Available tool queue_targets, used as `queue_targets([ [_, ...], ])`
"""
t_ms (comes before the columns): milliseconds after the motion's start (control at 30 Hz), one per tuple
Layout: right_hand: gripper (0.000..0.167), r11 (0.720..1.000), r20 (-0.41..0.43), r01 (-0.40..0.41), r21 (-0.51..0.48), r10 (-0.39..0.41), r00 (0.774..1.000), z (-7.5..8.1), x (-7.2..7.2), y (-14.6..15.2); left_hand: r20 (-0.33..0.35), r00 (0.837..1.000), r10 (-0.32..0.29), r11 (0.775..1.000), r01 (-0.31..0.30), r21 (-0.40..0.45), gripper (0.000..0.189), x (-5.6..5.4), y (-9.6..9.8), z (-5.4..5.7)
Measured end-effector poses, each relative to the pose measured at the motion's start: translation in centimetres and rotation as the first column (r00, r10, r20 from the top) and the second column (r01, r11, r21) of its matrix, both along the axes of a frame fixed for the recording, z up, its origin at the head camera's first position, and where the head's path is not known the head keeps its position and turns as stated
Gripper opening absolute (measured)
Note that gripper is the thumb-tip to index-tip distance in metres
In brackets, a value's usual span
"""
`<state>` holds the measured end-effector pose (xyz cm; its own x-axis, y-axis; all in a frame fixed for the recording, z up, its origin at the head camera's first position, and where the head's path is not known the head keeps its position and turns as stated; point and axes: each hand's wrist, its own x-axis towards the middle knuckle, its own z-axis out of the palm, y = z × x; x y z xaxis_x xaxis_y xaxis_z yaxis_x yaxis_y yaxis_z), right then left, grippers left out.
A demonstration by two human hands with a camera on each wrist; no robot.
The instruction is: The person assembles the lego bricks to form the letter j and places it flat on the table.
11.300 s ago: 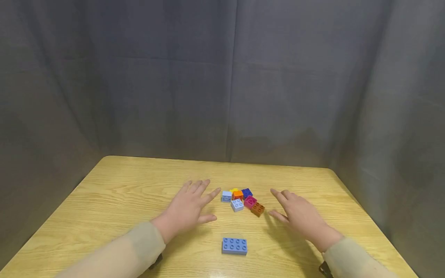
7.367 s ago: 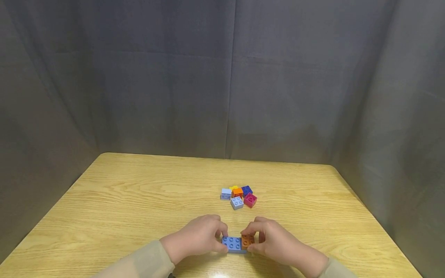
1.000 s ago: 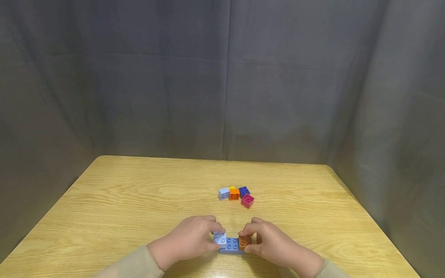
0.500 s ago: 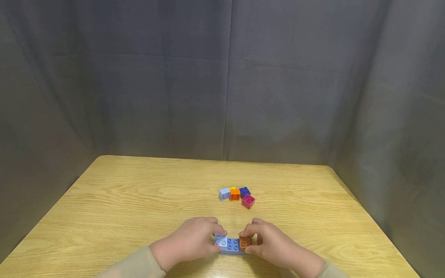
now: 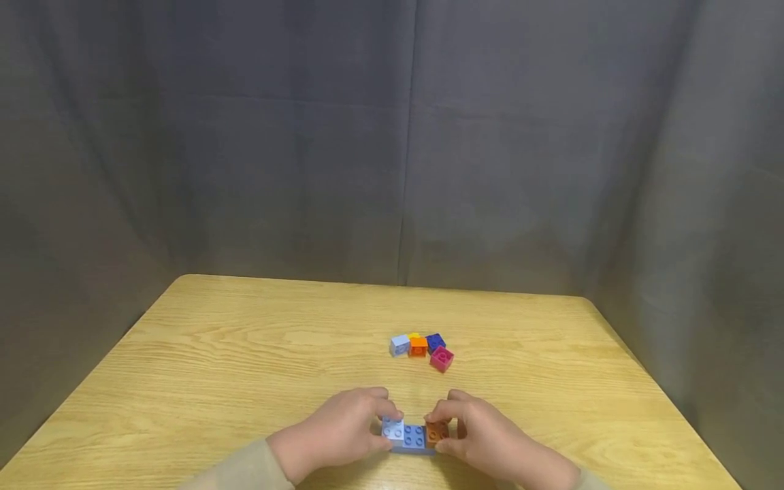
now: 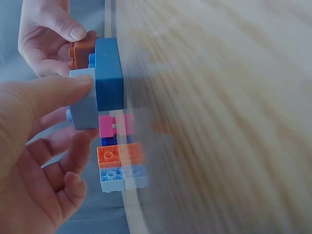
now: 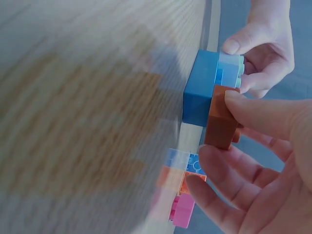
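Observation:
A long blue toy brick (image 5: 414, 437) lies on the table near its front edge. My left hand (image 5: 343, 427) pinches a light blue square brick (image 5: 393, 431) between thumb and fingers at the blue brick's left end, sticking out slightly past it. At the other end, a brown square brick (image 5: 437, 433) sits in the grip of my right hand (image 5: 490, 435). Studs show between the two small bricks. The left wrist view has the light blue brick (image 6: 84, 100) against the long brick's stud side; the right wrist view has the brown brick (image 7: 222, 117) there too.
Beyond the hands lies a loose cluster: a second light blue brick (image 5: 400, 346), an orange one (image 5: 418, 348), a yellow one (image 5: 414, 335) mostly hidden, a dark blue one (image 5: 436, 341) and a magenta one (image 5: 442, 358). Dark curtains (image 5: 404, 136) surround the wooden table (image 5: 245, 354).
The brown brick, then a light blue one, left the cluster for the long brick's ends, held by the right and left hands. Over the last second the hands have barely moved; the view shifted slightly.

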<state>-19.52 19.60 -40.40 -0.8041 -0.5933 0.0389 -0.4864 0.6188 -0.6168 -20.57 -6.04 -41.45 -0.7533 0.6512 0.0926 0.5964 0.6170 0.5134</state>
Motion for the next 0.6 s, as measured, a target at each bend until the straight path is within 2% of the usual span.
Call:
queue_targets([
  [200,0.024,0.997,-0.067,-0.023,0.074,0.028,0.997,0.2,0.0,0.1,0.003,1.000,-0.011,1.000,0.011,0.007,0.034,-0.1,-0.1,0.0],
  [267,0.021,0.997,-0.068,-0.039,0.062,0.043,0.997,0.1,-0.1,0.3,-0.003,1.000,-0.012,1.000,0.012,0.004,0.034,-0.2,-0.1,0.0],
  [367,0.024,0.999,-0.021,-0.044,-0.012,0.043,0.999,0.3,-0.7,0.5,-0.004,1.000,-0.012,1.000,0.012,0.004,0.033,-0.2,-0.1,-0.1],
  [500,0.028,0.994,0.000,0.031,-0.104,-0.032,1.000,0.9,-2.1,1.1,0.000,1.000,-0.012,1.000,0.012,0.007,0.033,-0.2,-0.1,-0.1],
  [600,0.020,0.987,-0.042,0.118,-0.109,-0.123,0.991,1.2,-3.7,1.6,0.009,1.000,-0.006,1.000,0.006,0.007,0.033,-0.1,0.0,0.0],
])
